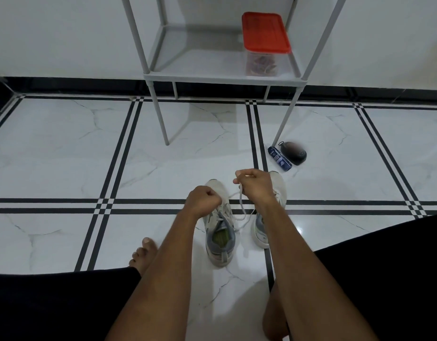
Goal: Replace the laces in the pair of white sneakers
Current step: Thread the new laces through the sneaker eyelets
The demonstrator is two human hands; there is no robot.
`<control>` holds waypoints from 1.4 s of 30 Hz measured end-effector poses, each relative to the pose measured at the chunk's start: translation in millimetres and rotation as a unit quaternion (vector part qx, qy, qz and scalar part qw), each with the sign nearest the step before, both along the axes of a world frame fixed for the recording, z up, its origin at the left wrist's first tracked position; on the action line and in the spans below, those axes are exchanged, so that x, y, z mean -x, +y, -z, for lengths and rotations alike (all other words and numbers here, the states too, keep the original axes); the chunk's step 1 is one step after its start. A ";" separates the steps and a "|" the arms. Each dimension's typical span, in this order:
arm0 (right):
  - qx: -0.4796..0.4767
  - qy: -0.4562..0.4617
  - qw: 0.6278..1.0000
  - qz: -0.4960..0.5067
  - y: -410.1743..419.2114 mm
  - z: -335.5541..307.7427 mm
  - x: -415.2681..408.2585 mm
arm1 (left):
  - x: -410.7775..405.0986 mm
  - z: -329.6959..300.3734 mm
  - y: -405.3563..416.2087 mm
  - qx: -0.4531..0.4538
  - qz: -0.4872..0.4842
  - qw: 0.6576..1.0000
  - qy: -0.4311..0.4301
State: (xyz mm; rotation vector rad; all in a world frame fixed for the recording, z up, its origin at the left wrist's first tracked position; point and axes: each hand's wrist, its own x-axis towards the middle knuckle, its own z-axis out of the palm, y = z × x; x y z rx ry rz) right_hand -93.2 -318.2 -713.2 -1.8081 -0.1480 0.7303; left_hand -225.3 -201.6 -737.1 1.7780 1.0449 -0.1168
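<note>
Two white sneakers stand side by side on the tiled floor, toes pointing away from me. The left sneaker (pixel 220 239) has a grey collar and a green insole. The right sneaker (pixel 260 230) is partly hidden by my right forearm. My left hand (pixel 204 201) is curled over the left sneaker's lacing and pinches the lace there. My right hand (pixel 253 185) is raised between the shoes and pinches a white lace (pixel 241 205), which hangs down in a loop to the left sneaker.
A grey metal shelf rack (pixel 220 80) stands ahead against the wall, holding a clear box with a red lid (pixel 264 43). A blue tube (pixel 279 158) and a black pouch (pixel 293 153) lie by its right leg. My bare foot (pixel 143 254) rests left.
</note>
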 end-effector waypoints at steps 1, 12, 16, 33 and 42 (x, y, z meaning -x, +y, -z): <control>0.027 -0.017 0.999 -0.017 -2.5 4.1 1.4 | 4.9 3.1 1.0 -0.007 0.040 0.998 0.048; 0.198 -0.137 0.922 -0.302 -12.7 32.8 34.6 | 36.0 37.1 -6.4 -0.017 0.071 0.997 0.025; 0.215 -0.181 0.903 -0.326 -16.5 35.7 45.2 | 48.7 49.5 -11.1 0.076 -0.028 0.996 -0.035; 0.275 -0.446 0.794 -0.307 -22.2 69.4 96.6 | 65.0 56.5 -12.9 0.231 -0.196 0.950 -0.078; 0.288 -0.477 0.785 -0.270 -21.1 75.0 103.7 | 60.9 57.1 -9.8 0.202 -0.167 0.962 -0.072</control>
